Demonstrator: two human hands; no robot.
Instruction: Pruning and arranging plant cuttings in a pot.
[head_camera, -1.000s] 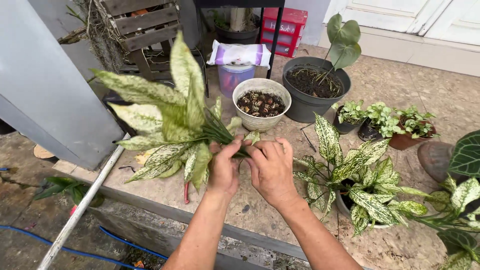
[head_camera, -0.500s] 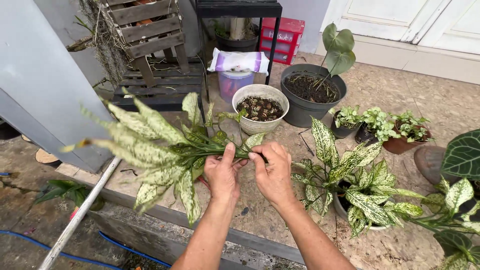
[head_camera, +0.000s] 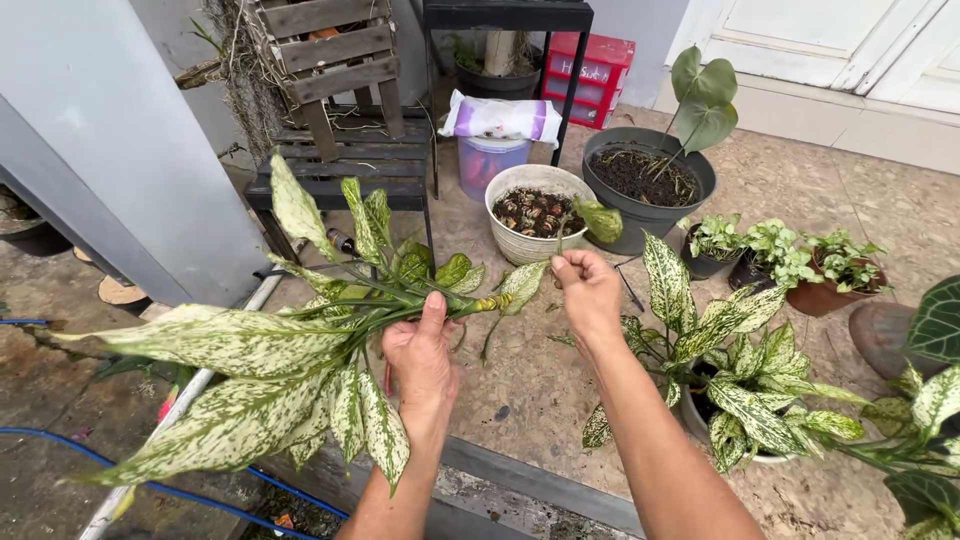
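Fingers of the left hand (head_camera: 425, 355) are wrapped around the stems of a speckled green-and-white plant cutting (head_camera: 290, 360), thumb up along the stalk, and the cutting is lying almost level, its long leaves fanning out to the left and near side, its cut end pointing right. Over to the right hand (head_camera: 588, 290): fingers bunched shut, pinching the thin stalk of a small green leaf (head_camera: 603, 220) that sits just above the knuckles. The two hands are apart, with the cut end of the stems between them; whether the small leaf has any link to the cutting is hard to make out from here.

Just beyond the right hand, a white pot (head_camera: 540, 212) filled with dark chunky material, and touching it on the right a larger grey pot (head_camera: 648, 185) of soil with a tall broad-leaved stem. Farther right, three little pots of seedlings (head_camera: 780, 255) in a row. Near right, a potted speckled plant (head_camera: 735, 385) on the tiled floor. Far left, a dark slatted wooden stand (head_camera: 340, 165); behind the white pot, a clear tub (head_camera: 492, 160) with a white packet on top.
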